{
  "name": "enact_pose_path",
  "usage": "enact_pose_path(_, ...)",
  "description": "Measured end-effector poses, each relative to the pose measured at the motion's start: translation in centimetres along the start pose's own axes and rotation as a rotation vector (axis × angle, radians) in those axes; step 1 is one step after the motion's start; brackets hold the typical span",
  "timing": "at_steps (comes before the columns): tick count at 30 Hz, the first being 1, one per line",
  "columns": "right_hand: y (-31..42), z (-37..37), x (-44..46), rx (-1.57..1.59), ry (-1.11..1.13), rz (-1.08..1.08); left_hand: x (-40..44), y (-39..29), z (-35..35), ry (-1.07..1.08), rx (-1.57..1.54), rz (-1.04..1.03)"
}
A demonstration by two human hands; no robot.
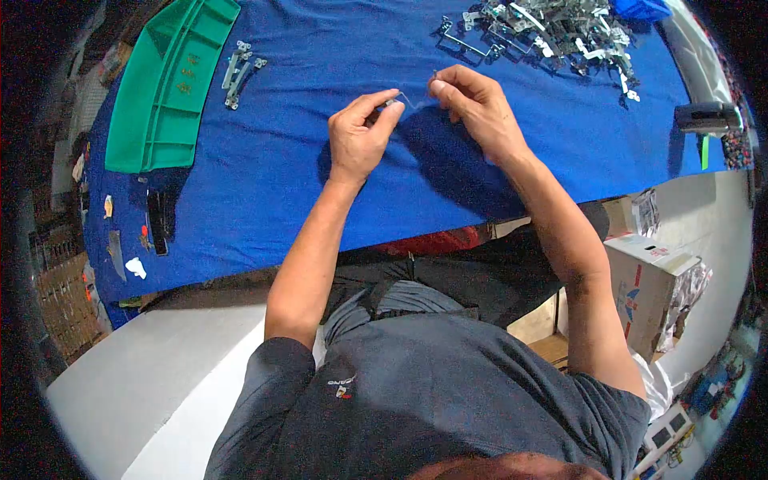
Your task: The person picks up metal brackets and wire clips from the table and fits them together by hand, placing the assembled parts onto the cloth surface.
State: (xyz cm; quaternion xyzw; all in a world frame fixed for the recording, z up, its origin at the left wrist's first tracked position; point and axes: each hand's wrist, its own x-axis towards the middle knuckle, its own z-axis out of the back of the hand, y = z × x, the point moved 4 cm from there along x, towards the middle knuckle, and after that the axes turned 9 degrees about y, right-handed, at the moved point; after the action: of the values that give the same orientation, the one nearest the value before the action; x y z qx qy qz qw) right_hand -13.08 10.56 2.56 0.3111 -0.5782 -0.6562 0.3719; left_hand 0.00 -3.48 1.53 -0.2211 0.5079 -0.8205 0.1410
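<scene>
Over the blue cloth, my left hand (pixel 358 136) is closed in a pinch on a thin, bent metal part (pixel 408 100). One end of this part sticks out from the fingertips toward the right; the rest is hidden by the fingers. My right hand (pixel 484 112) is closed too, thumb against forefinger, a short distance to the right. A tiny dark bit shows at its fingertips, too small to name. The two hands do not touch. Beyond the right hand lies a heap of metal brackets (pixel 560 36), and left of the left hand are a few similar metal pieces (pixel 238 76).
A green plastic tray (pixel 172 120) with small brass-coloured pieces stands at the left. Near the left edge lie a black object (pixel 158 224) and a white scrap (pixel 136 268). A dark clamp-like object (pixel 708 118) sits at the right edge, with a cardboard box (pixel 644 280) below.
</scene>
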Motion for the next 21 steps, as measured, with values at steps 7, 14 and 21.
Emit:
enact_pose_path(7,-0.5,-1.4,-0.6,0.018,0.223,-0.171,0.0,1.1,0.1,-0.083,-0.167,0.163)
enact_pose_path(14,-0.9,-1.3,-0.3,-0.15,0.202,-0.11,-0.1,0.9,0.1,0.001,-0.097,0.177)
enact_pose_path(21,-0.4,-1.2,-0.7,-0.167,0.116,-0.138,0.3,-0.5,0.3,-0.033,0.044,-0.068)
